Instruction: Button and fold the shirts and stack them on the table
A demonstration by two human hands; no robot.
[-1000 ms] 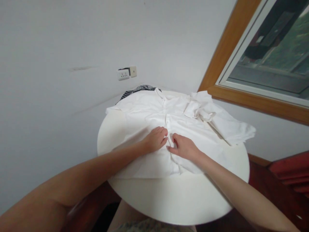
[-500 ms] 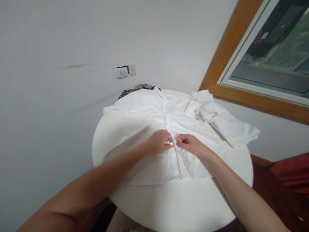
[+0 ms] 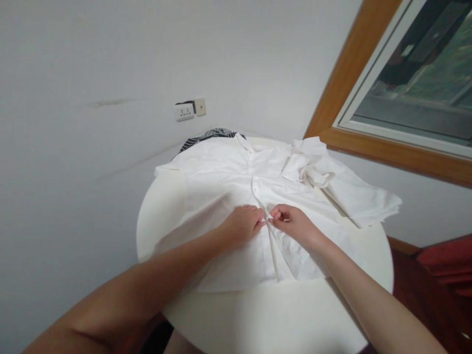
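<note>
A white button-up shirt lies spread over a round white table, its collar toward the wall and its hem toward me. My left hand is closed in a pinch on the left edge of the front opening, about halfway down. Just to its right, my right hand pinches the opposite front edge, fingertips almost touching the left ones. A small button shows on the front strip above my hands. Below them the two front edges part in folds. Whatever sits right between the fingertips is hidden.
More white cloth lies bunched at the table's right side. Dark striped fabric shows behind the far edge. A wall with a power socket stands behind, and a wood-framed window is at the right.
The fingers of my left hand have curled closer together, covering the shiny button seen between them before. My right hand stays nearly in place. The view has shifted slightly.
</note>
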